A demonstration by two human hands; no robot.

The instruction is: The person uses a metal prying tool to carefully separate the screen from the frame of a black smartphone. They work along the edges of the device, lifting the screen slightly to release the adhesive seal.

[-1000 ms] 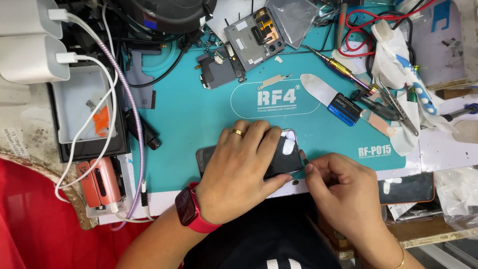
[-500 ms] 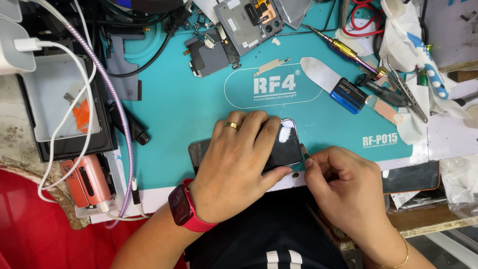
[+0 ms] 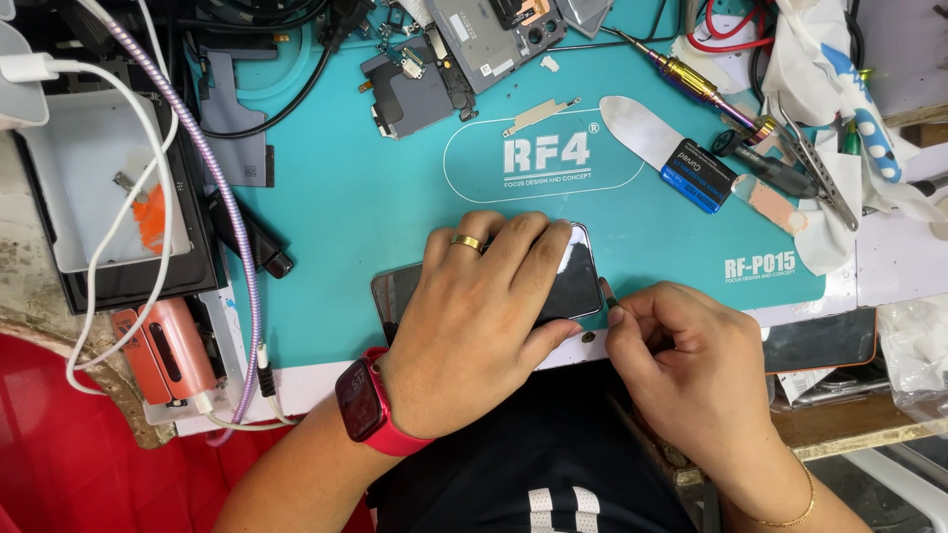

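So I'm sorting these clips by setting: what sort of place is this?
Most likely a phone repair bench: a teal work mat, a phone pinned under the left hand, loose phone parts and a screwdriver.

Single head-worn view, steeply downward and close over the teal mat (image 3: 346, 217).
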